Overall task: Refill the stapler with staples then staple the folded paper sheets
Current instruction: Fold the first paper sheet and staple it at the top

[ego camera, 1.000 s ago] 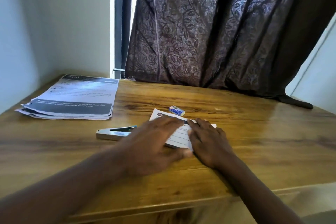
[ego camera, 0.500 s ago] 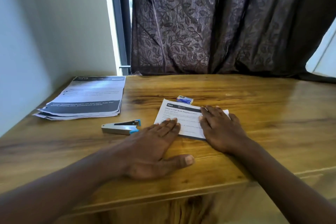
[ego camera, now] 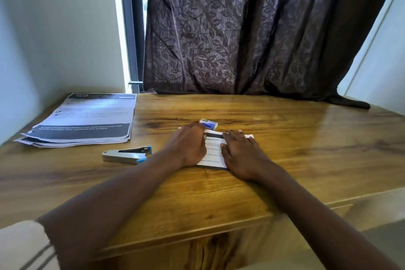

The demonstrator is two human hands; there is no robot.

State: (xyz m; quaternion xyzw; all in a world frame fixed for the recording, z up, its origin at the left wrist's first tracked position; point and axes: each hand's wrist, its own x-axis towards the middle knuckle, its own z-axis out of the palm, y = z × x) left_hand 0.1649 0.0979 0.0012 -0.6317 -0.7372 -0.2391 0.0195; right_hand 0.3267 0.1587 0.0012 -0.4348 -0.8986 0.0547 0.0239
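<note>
Left hand (ego camera: 188, 147) and right hand (ego camera: 238, 155) press flat on the folded paper (ego camera: 213, 151), stapler (ego camera: 127, 154) lying clear to its left, staple box (ego camera: 208, 124) just behind; lift a palm and the fold likely springs open, stapler may be empty, can't tell.

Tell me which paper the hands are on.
The small folded sheet, under left hand and right hand; the larger flat stack lies untouched far left.

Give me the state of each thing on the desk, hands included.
Folded paper, flat, pressed under both hands.
Left hand, open, pressing paper.
Right hand, open, pressing paper.
Stapler, lying untouched.
Staple box, lying beyond the paper.
Paper stack, fanned, untouched.
Curtain, drawn.
</note>
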